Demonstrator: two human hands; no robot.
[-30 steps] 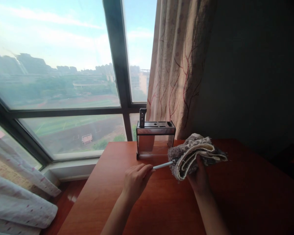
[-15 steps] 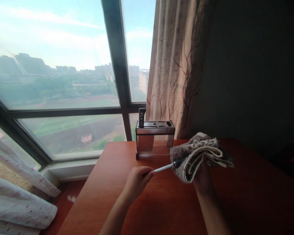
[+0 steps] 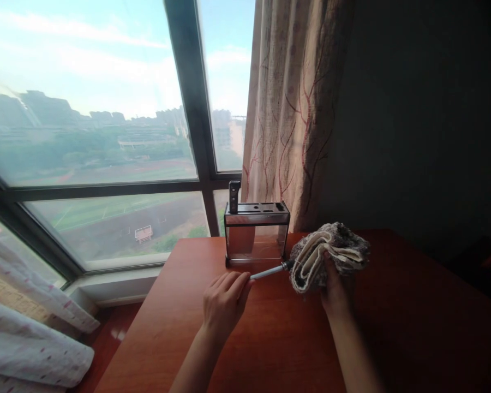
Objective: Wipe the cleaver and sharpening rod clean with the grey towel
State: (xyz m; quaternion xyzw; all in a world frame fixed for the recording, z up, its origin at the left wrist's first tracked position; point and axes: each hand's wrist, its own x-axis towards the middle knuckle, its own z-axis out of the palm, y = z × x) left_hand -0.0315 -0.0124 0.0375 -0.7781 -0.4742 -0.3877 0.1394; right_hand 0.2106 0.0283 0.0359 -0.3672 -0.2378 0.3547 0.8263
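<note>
My left hand (image 3: 226, 300) is closed around the near end of a slim pale metal rod (image 3: 268, 272), which looks like a sharpening steel. Its dark handle end (image 3: 287, 265) runs into a folded grey-brown cloth (image 3: 311, 256) with a cream underside. The cloth is gripped by my right hand (image 3: 336, 286), with the thumb pressed over its fold. How far the handle reaches inside the cloth is hidden. Just behind the rod stands a clear-sided knife block (image 3: 257, 219) with a dark slotted top. One black-handled knife (image 3: 234, 197) rises from its left end.
The reddish-brown wooden table (image 3: 270, 338) spreads beneath both hands. A large window (image 3: 106, 136) lies beyond its left and far edges. A branch-patterned curtain (image 3: 294, 109) hangs behind the knife block, and a dotted white curtain (image 3: 33, 344) hangs at lower left.
The cloth has turned and bunched up in my right hand, covering more of the dark handle. My left hand has rolled so its back faces up, shifting slightly left with the rod.
</note>
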